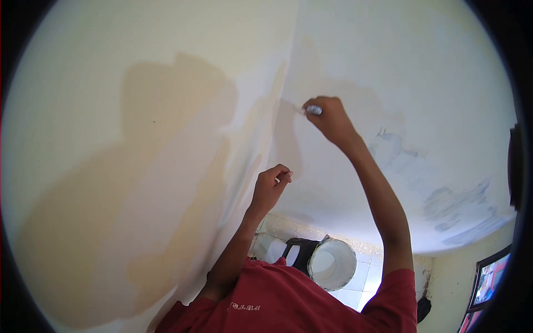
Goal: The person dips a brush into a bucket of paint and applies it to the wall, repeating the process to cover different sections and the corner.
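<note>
My right hand [332,119] is closed around a paintbrush [315,110] close to the inside corner of the room. The pale, rounded end of its handle faces me; its whitish far end is mostly hidden and lies near the right-hand wall [344,66]. Lower and to the left, my left hand [270,186] hovers by the corner with its fingers curled in, and I see nothing in them. Fresh-looking white patches and cream areas mark the left-hand wall [72,89].
Below me, a whitish bucket [350,250] with a smeared rim stands beside a black stool-like object [304,250] on the tiled floor [360,272]. Grey patches [458,208] mark the right wall. A dark-framed window or screen [491,283] is at the lower right.
</note>
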